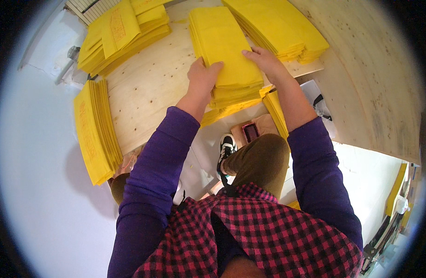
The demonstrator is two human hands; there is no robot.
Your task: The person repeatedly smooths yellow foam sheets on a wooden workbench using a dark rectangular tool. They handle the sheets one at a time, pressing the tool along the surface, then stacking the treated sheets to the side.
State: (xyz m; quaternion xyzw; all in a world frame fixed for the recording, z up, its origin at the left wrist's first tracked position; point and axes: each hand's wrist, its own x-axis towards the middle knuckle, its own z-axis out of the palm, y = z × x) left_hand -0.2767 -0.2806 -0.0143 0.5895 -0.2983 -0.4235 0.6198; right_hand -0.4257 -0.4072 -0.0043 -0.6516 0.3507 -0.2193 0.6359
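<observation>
A thick stack of flat yellow bags (224,39), in what looks like soft fabric, lies across the near edge of the wooden table. My left hand (204,78) grips the stack's left side, its thumb on top. On the opposite side, my right hand (267,64) holds it with the thumb on the upper face and the fingers hidden along the side. The stack's near end shows many layers and overhangs the edge. Just beyond my right hand lies another yellow stack (280,28), fanned at its near end.
More yellow stacks (122,34) with red print are piled at the far left of the table (146,97). A printed yellow bundle (96,132) rests at the table's left end. Below are a phone-like pink-framed device (250,132) and my shoe (227,150). A wooden board (366,78) stands at right.
</observation>
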